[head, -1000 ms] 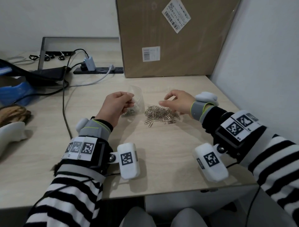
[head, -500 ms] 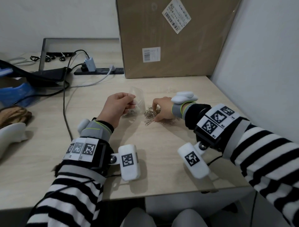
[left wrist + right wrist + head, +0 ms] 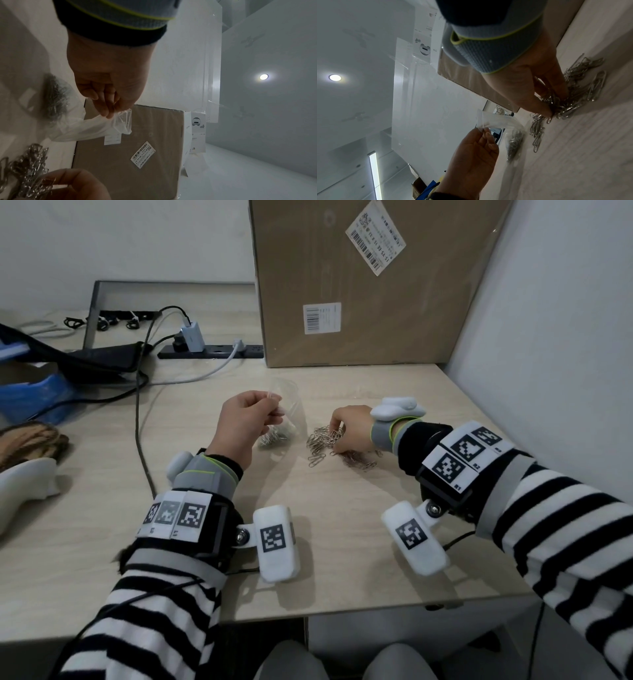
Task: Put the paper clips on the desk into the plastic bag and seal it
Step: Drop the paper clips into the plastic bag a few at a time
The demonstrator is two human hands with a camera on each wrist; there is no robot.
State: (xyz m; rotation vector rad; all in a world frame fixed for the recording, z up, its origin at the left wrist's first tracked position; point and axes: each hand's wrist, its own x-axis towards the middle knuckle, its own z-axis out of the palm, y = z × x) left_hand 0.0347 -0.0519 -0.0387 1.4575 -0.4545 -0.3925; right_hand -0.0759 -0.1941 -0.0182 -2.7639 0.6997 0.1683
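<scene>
On desk (image 3: 342,525): L hand (image 3: 245,428) pinches plastic bag (image 3: 291,405) rim; R hand (image 3: 352,428) grips paper clips (image 3: 322,440).

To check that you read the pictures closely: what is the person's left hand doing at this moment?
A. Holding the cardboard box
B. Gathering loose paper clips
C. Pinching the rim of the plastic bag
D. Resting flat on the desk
C: the left hand pinches the rim of the clear plastic bag, while the right hand gathers the paper clips.
</scene>
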